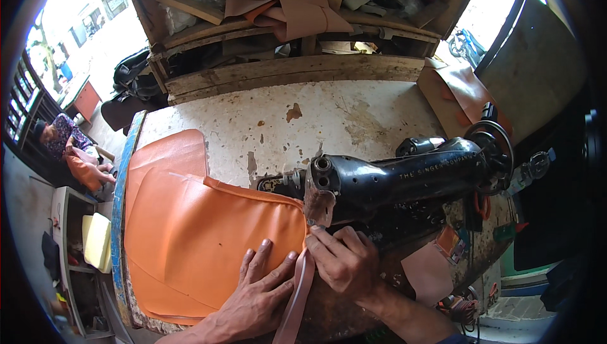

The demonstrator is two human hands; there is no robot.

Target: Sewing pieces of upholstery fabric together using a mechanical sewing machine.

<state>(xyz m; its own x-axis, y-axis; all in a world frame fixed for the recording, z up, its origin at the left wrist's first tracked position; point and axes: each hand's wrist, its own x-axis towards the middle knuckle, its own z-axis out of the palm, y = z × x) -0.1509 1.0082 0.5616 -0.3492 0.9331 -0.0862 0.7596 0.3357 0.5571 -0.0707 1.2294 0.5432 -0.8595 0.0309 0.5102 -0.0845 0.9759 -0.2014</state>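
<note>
your left hand point(258, 293) lies nearest the camera, its fingers spread moderately wide and resting on the smooth orange leather-like panel point(196, 236). your right hand point(344, 259) is curled, its leading fingertips narrow and close at the panel's right edge; you cannot tell from here whether they pinch the material.

the panel is bright orange with a soft sheen, shallow creases and a small dark mark near its middle. a raised, rounded seam follows its upper edge and bends down around the right corner. it lies on the worn off-white tabletop point(303, 101), left of the glossy black sewing machine point(404, 176). its long axis runs roughly left to right, with the rounded right end pointing at the machine's needle area. a duller orange sheet point(167, 151) shows beyond its upper left side.

beside your left hand, a narrow pale pink strip point(296, 303) runs lengthwise from the lower edge of view up to the panel's right edge, leaning slightly right at the top.

to the right of your right hand sits a flat pinkish piece point(427, 272). far left, a seated person point(63, 135) has an orange piece point(85, 168) across the lap.
</note>
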